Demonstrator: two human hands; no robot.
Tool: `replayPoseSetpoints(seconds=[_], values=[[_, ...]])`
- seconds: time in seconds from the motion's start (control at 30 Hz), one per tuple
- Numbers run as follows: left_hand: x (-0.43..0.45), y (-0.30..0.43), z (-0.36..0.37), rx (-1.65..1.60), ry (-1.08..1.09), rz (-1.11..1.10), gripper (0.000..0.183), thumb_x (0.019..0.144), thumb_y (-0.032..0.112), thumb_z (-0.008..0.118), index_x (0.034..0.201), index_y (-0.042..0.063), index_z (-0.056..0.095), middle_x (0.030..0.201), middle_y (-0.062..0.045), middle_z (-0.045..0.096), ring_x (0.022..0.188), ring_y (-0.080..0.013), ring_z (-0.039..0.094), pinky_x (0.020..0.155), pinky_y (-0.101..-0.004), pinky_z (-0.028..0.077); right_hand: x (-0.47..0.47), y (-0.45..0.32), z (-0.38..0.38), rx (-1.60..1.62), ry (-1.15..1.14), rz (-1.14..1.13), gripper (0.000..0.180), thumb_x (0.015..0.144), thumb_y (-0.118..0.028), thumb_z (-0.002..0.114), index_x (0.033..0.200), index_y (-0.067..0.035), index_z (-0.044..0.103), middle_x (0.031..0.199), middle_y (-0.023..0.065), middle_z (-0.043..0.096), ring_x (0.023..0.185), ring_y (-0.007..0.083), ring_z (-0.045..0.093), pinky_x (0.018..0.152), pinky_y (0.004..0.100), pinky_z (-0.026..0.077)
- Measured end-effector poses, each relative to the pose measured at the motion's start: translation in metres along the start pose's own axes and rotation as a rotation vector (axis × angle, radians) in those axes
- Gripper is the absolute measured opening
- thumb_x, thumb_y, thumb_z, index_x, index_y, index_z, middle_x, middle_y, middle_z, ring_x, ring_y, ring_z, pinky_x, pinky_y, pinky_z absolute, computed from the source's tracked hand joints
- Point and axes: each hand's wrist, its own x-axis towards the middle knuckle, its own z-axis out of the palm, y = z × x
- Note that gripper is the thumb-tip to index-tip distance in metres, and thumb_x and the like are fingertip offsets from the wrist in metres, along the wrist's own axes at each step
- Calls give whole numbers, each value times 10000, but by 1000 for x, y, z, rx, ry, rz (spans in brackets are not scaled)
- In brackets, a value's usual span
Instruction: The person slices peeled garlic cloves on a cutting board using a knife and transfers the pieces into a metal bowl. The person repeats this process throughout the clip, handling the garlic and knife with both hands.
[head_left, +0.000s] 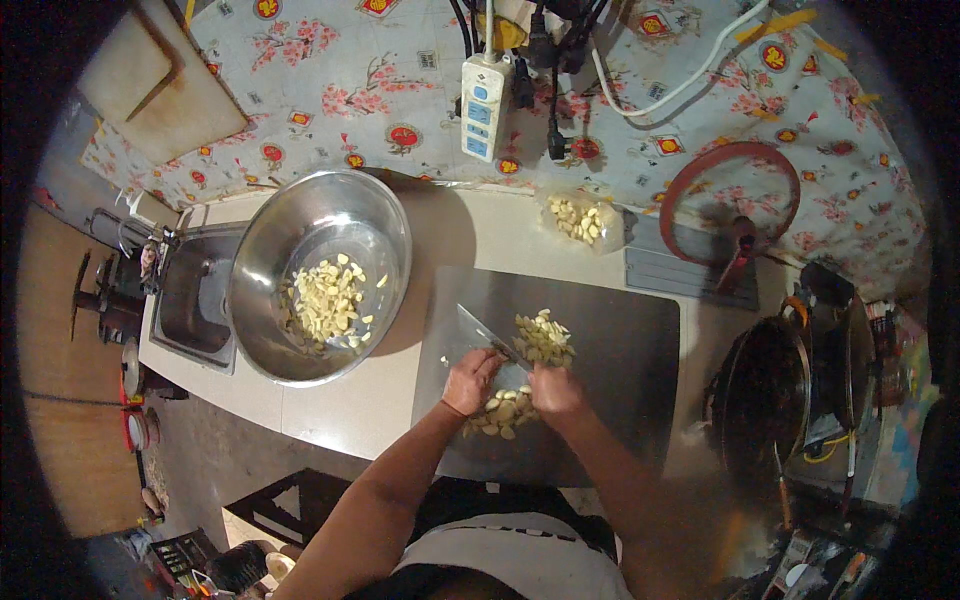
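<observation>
My right hand grips the handle of a kitchen knife, its blade slanting up and left across a dark grey cutting board. Close by the blade, my left hand rests with bent fingers on the board; whatever lies under its fingertips is hidden. Beyond the knife is a heap of sliced garlic. Whole peeled garlic cloves lie between my wrists, nearer my body. To the left, a large stainless steel bowl holds many garlic slices.
A plastic bag of peeled cloves sits behind the board. The bowl partly overlaps a sink at left. A red ring-shaped object stands back right, with dark pans at right. A power strip hangs on the wall.
</observation>
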Motion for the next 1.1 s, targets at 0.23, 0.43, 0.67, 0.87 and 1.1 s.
replayPoseSetpoints(seconds=[0.23, 0.43, 0.67, 0.87, 1.1], values=[[-4, -3, 0, -28, -52, -51, 244, 752, -9, 587, 989, 23, 634, 988, -123, 624, 886, -314, 617, 755, -385, 522, -14, 1, -14, -65, 57, -118, 148, 872, -192, 547, 822, -53, 550, 620, 132, 559, 586, 364, 594, 557, 456, 490], [-3, -8, 5, 13, 11, 52, 237, 776, -8, 570, 1003, 27, 630, 1019, -114, 625, 908, -307, 618, 763, -379, 520, -5, 0, -2, 14, -78, 4, 173, 868, -195, 538, 813, -33, 565, 698, 179, 618, 656, 379, 629, 611, 475, 507], [-3, -9, 7, 63, 21, 54, 238, 761, 1, 589, 992, 33, 633, 1009, -115, 624, 907, -297, 617, 762, -375, 522, 6, -6, -4, 97, -149, 168, 160, 839, -177, 573, 795, -23, 572, 752, 214, 625, 749, 372, 640, 652, 465, 507], [-7, -6, 4, 34, -51, -31, 231, 746, 0, 592, 971, 37, 628, 992, -113, 617, 903, -298, 615, 755, -385, 522, -18, -5, -15, -175, 202, -196, 77, 785, -100, 609, 791, -32, 574, 608, 122, 511, 559, 295, 554, 522, 420, 456], [-7, -12, 11, 49, 22, 44, 228, 750, 1, 589, 973, 35, 626, 999, -123, 613, 890, -310, 614, 756, -388, 521, -11, 11, 24, -282, 278, -305, 69, 772, -99, 620, 769, -54, 566, 638, 91, 471, 572, 247, 506, 512, 372, 433]])
